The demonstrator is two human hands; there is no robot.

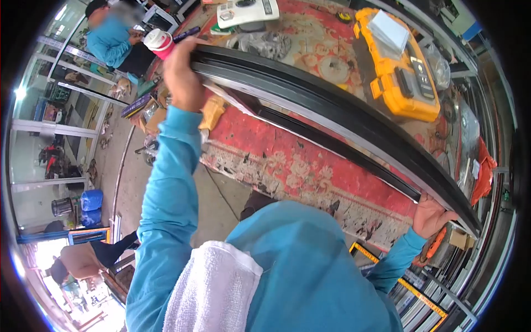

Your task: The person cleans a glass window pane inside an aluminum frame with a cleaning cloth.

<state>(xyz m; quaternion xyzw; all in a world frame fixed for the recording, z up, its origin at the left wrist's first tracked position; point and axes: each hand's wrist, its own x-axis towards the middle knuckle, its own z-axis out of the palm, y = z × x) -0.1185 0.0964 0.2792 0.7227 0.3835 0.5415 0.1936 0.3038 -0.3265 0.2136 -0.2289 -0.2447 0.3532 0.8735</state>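
A long black metal frame (326, 102), like a window or door frame, is held up at a tilt over the red patterned table cover (310, 177). Its second black bar runs below the near one, and the cover shows through between them. At its left end my left hand (184, 77) is closed on the corner, its fingertips partly hidden. My right hand (432, 217) grips the lower right end, thumb and palm showing under the edge. Just behind my left hand stands a pink and white jug (159, 43).
Beyond the frame lie a yellow tool case (406, 83), a white scale-like device (247, 14) and a tape measure (344, 17). A yellow power tool (213, 112) sits by my left forearm. Metal profiles (426, 293) are stacked at lower right. Two other people are at the left.
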